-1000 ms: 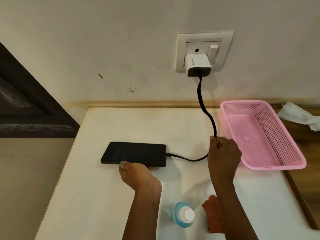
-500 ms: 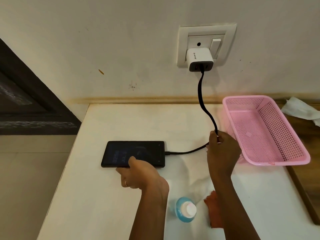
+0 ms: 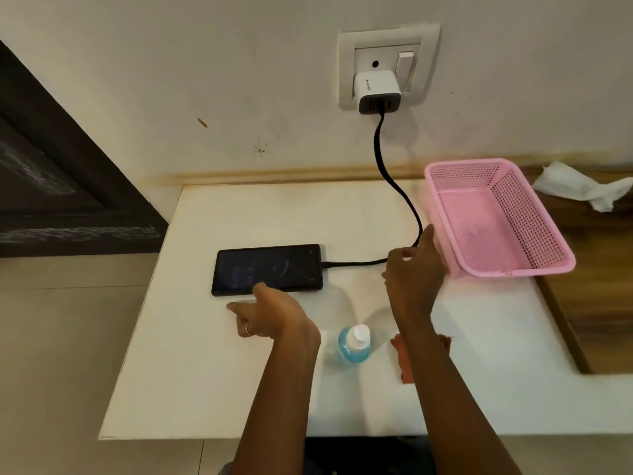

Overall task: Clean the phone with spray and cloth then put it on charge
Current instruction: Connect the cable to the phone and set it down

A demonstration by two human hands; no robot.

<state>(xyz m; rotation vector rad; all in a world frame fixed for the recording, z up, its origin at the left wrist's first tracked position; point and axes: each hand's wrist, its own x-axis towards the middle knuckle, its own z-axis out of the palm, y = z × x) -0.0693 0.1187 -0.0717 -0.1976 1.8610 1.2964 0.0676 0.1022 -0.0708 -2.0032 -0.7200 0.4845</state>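
Phone [image 3: 267, 269] now released by left hand [image 3: 270, 318], cable [image 3: 394, 180] let go by right hand [image 3: 412, 269]; both fingers relaxed; screen lit, charging judged done.

Small unreadable logo on the white charger [image 3: 376, 91]; blurred, illegible digits on the phone [image 3: 268, 269] screen.

Phone [image 3: 267, 269]: black slab, flat on the white tabletop [image 3: 205, 371], screen up and dimly lit, long side parallel to the wall.
Cable [image 3: 394, 186]: black, plugged into the phone's right end, running right, then up to the charger.
Charger [image 3: 376, 92]: white block seated in the wall socket.
Spray [image 3: 355, 344]: small bottle of blue liquid, white cap, upright near the front edge.
Cloth [image 3: 404, 365]: orange-red, just right of the spray, partly hidden by an arm.
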